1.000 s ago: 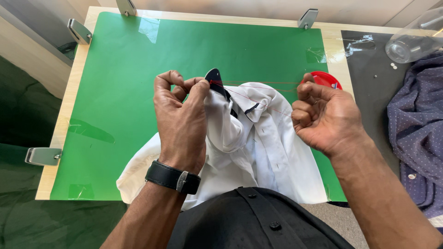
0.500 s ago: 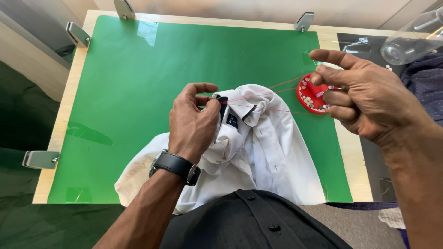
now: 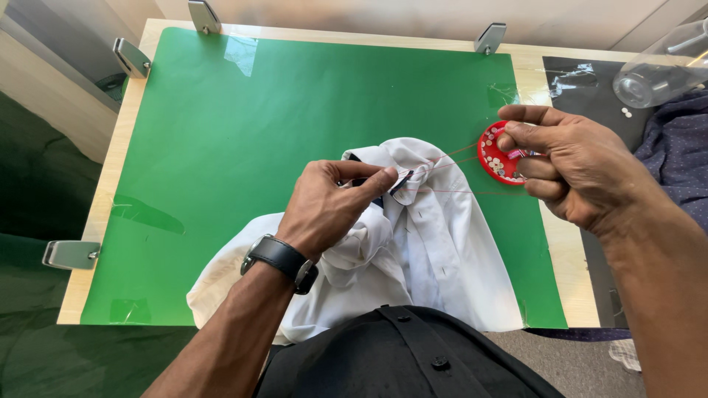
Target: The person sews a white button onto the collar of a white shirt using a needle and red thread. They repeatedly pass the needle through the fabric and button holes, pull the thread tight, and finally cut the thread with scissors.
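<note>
— What is being done?
— A white shirt (image 3: 435, 243) on the green mat (image 3: 221, 147) is pinched by the left hand (image 3: 332, 206); red thread (image 3: 457, 166) is pulled tight by the closed right hand (image 3: 568, 166).
— And next?
— Probably another careful stitch is needed.

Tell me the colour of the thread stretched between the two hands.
Red: the thread shows best in the head view, running from the left hand to the right hand.

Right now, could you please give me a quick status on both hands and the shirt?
Left hand pinching white shirt at its collar. Right hand raised, pulling red thread taut over the red button dish. Nothing obstructing.
</note>
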